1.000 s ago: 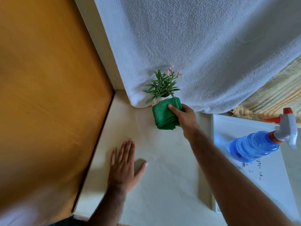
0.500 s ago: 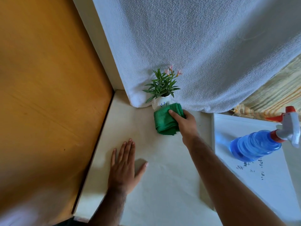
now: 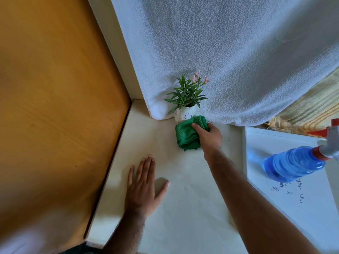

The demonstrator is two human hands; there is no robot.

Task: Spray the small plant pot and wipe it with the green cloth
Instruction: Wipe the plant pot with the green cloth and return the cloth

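Observation:
A small white plant pot [image 3: 185, 113] with blue marks and a green plant with pink buds stands at the back of the cream surface, against a hanging white cloth. My right hand [image 3: 208, 135] grips the folded green cloth [image 3: 187, 135] and presses it against the pot's lower front, hiding that part. My left hand [image 3: 143, 186] lies flat on the surface, fingers apart, nearer to me and left of the pot. The blue spray bottle [image 3: 293, 163] with a red and white trigger head stands at the right.
A white textured cloth [image 3: 229, 52] hangs behind the pot. An orange-brown wooden panel [image 3: 55, 107] borders the cream surface [image 3: 183, 208] on the left. The bottle stands on a white tray-like surface [image 3: 275, 208] at the right, and striped fabric [image 3: 311, 105] lies behind it.
My right hand has slid the green cloth down the pot, so more of the white pot with its blue marks shows above the cloth. The left hand has stayed flat.

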